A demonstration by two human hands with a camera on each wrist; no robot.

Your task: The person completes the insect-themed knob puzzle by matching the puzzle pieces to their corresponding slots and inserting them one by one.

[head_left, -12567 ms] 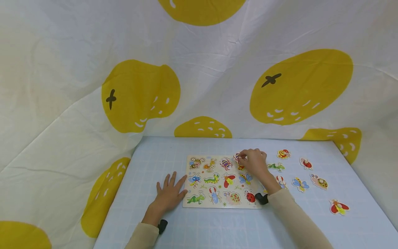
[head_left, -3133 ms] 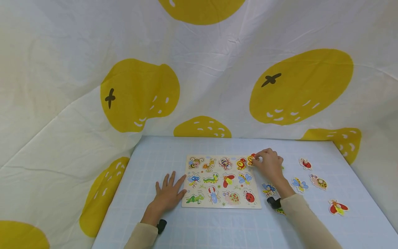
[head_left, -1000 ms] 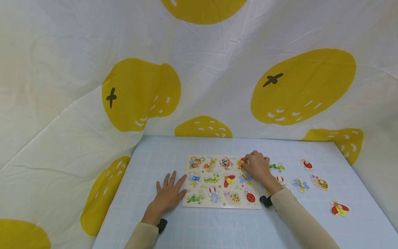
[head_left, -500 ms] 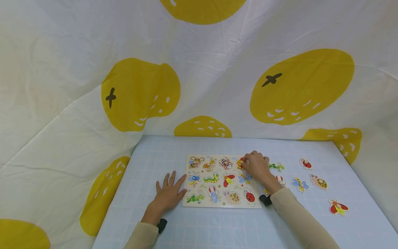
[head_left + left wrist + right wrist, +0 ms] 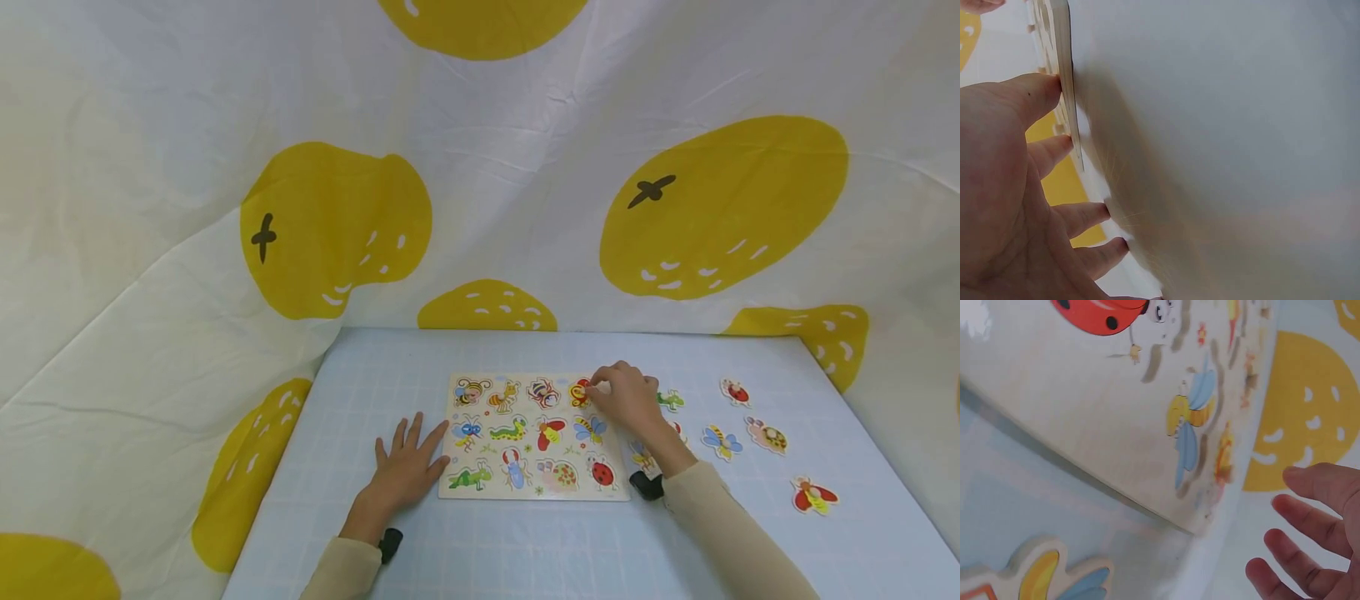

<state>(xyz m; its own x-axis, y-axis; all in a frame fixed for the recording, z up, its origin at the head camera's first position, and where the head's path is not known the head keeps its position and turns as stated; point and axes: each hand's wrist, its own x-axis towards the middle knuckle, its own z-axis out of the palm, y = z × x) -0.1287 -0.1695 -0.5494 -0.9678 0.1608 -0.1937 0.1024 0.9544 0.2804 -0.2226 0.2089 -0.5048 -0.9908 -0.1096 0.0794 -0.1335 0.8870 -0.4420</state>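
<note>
A wooden puzzle board (image 5: 525, 493) printed with insects lies on the table. My left hand (image 5: 405, 472) rests flat with fingers spread, thumb and index fingertip against the board's left edge; the left wrist view shows that contact with the edge (image 5: 1067, 81). At the upper right corner, a red-and-yellow butterfly piece (image 5: 579, 392) sits in its place on the board. My right hand (image 5: 626, 400) is just right of this piece. In the right wrist view its fingers (image 5: 1304, 519) are parted and loosely bent, with nothing between them.
Loose knobbed pieces lie right of the board: a grasshopper (image 5: 671, 400), a ladybird (image 5: 736, 392), a snail-like spotted bug (image 5: 767, 435), a blue-winged dragonfly (image 5: 722, 442), a red-winged firefly (image 5: 813, 496) and a mosquito (image 5: 642, 456). My right forearm partly covers others. A lemon-print cloth (image 5: 517, 208) hangs behind.
The spider piece, then the butterfly piece, went from my right hand onto the board's top row. Since half a second ago the right hand let go and drew slightly right. The left hand stayed.
</note>
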